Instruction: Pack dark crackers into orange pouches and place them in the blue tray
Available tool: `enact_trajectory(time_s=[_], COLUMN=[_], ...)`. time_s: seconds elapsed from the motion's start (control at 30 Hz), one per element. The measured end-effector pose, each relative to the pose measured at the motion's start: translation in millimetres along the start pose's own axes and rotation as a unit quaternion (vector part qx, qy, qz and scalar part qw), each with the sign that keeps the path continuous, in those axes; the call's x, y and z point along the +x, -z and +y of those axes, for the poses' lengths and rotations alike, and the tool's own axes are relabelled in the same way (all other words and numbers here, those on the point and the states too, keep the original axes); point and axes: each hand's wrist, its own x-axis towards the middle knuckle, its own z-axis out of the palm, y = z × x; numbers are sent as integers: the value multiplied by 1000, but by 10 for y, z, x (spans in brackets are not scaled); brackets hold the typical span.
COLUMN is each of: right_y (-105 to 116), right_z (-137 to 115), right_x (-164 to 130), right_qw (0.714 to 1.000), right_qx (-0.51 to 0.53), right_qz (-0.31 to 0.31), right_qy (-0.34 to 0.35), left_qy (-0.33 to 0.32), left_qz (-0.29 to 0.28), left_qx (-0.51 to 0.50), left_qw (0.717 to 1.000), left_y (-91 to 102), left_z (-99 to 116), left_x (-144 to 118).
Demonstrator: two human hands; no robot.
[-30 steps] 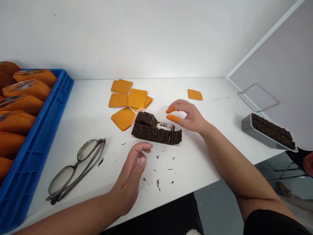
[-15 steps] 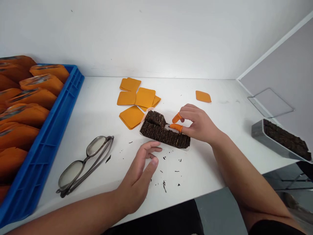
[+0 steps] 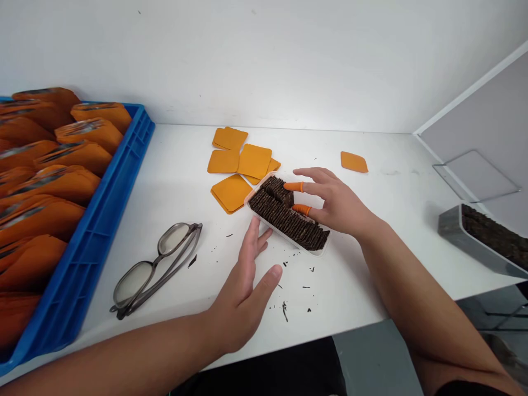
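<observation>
Right hand (image 3: 336,206), grip released, fingers spread, rests its orange-capped fingertips (image 3: 302,209) on the dark square wafers (image 3: 289,217) standing in a clear plastic tray (image 3: 286,237) at mid-desk. Left hand (image 3: 247,291), also unclenched, touches the tray's near-left end. Grey-framed spectacles (image 3: 159,267) lie toward the white desk's (image 3: 173,181) front-left; orange square pads (image 3: 239,165) sit toward the back edge.

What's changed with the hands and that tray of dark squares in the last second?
The left hand opened and reached forward to the clear tray. The right hand came down onto the dark squares. The glasses and orange sheets lie as before.
</observation>
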Motion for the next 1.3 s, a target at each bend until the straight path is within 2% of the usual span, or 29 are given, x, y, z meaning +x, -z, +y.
enact_trajectory(time_s=[0.17, 0.3, 0.53, 0.73, 0.83, 0.93, 1.1, 1.2, 1.3], right_y=[4, 3, 60, 117, 129, 129, 88, 74, 120], right_z=[55, 68, 92, 105, 117, 141, 179, 172, 110], right_x=[-43, -68, -51, -88, -105, -121, -150, -152, -124], right_qw=[999, 998, 992, 989, 989, 993, 997, 995, 989], right_qx=[-8, -16, -29, -5, 10, 24, 53, 70, 88], right_qz=[45, 61, 125, 149, 147, 112, 54, 63, 117], right_qy=[-13, -8, 5, 11, 9, 6, 16, 13, 2], left_qy=[50, 33, 64, 56, 30, 0, 4, -17, -20], left_qz=[-16, -9, -13, -13, -18, -20, -25, -19, -9], left_qx=[54, 81, 52, 45, 63, 94, 116, 122, 93], left_qw=[997, 996, 997, 997, 997, 995, 993, 992, 995], left_y=[26, 20, 4, -2, 9, 23, 42, 46, 49], left_z=[28, 66, 84, 76, 80, 77, 39, 5, -3], left_x=[-9, -9, -22, -15, -4, -3, -9, -6, 10])
